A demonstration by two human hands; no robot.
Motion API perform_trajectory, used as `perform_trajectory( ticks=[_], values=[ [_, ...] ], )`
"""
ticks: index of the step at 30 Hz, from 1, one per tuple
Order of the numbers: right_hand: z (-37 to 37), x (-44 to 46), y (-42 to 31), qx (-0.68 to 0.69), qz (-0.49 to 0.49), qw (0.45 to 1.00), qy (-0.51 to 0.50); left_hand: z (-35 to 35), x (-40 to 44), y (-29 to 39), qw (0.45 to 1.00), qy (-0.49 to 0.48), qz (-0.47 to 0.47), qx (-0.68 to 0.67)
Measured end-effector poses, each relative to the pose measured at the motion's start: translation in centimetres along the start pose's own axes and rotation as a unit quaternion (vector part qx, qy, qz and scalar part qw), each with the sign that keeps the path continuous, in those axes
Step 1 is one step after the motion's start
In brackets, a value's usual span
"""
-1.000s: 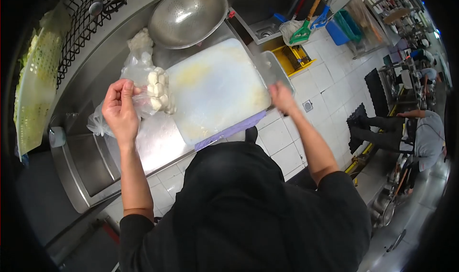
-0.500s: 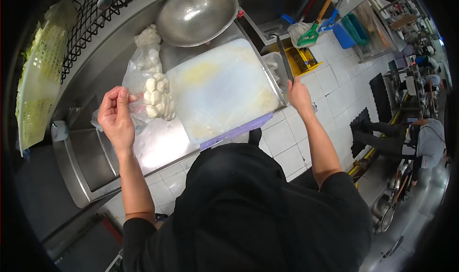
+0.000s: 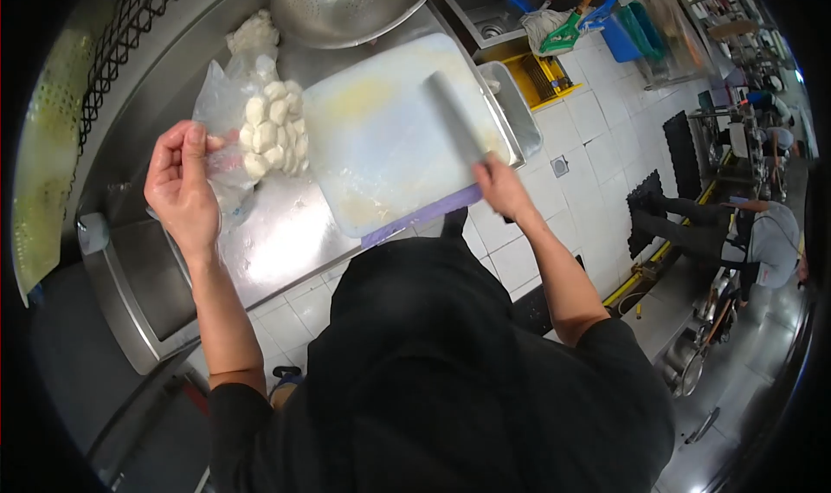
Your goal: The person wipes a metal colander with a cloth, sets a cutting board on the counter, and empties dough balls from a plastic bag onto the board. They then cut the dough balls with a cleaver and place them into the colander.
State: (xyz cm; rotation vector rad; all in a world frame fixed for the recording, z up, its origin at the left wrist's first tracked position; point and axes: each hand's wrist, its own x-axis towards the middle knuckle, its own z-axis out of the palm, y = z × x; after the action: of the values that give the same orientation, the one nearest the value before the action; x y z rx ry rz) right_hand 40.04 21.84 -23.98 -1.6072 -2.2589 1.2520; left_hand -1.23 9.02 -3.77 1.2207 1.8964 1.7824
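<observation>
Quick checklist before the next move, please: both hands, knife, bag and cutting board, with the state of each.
1. Left hand has a grip on the plastic bag: ok, pinched between thumb and fingers.
2. Right hand holds the knife: ok, blade pointing away from the body.
3. Left hand away from the blade: ok, it is beyond the board's left side.
4. Blade resting on the cutting board: cannot tell, it is blurred over the surface.
5. Board free of stains: not ok, yellowish patches show.
6. White pieces on the board: not ok, they are bunched with the bag at its left edge.
</observation>
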Motion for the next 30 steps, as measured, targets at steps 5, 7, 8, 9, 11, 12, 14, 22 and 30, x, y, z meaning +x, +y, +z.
perform_trajectory(
  ticks=[5,7,8,9,11,12,14,22,30],
  values=[
    [7.8,-2.8,-8.3,-0.165,0.097,0.981,-0.007,0.2,-0.2,-0.4,1.000,-0.001,-0.011,-0.008],
    [9.2,-4.8,-11.9,-0.146,-0.036,0.972,-0.181,0.3,-0.1,-0.2,1.000,0.004,-0.015,-0.002],
    [8.7,-4.0,-11.1,-0.144,-0.032,0.973,-0.180,0.5,-0.1,0.0,1.000,0.012,-0.017,0.001],
    [7.6,-2.0,-9.4,-0.093,-0.068,0.975,-0.190,0.4,-0.1,0.1,1.000,0.008,-0.018,0.000],
    [4.0,2.8,-4.7,-0.045,-0.080,0.987,-0.134,-0.7,-0.2,0.0,1.000,0.019,0.010,-0.011],
    [2.4,4.7,-2.6,-0.048,-0.058,0.995,-0.071,-1.2,-0.4,-0.1,1.000,0.020,0.006,-0.009],
    [-0.4,5.6,-4.6,-0.137,0.055,0.982,0.118,-2.1,-0.7,0.1,0.999,0.026,0.014,-0.021],
    [7.9,2.0,-11.1,-0.025,-0.123,0.976,-0.180,-0.5,-1.1,1.1,1.000,0.022,-0.003,0.008],
    [6.5,0.7,-8.6,-0.276,-0.018,0.958,0.077,2.2,-0.9,1.9,0.999,0.003,0.000,-0.043]
  ],
)
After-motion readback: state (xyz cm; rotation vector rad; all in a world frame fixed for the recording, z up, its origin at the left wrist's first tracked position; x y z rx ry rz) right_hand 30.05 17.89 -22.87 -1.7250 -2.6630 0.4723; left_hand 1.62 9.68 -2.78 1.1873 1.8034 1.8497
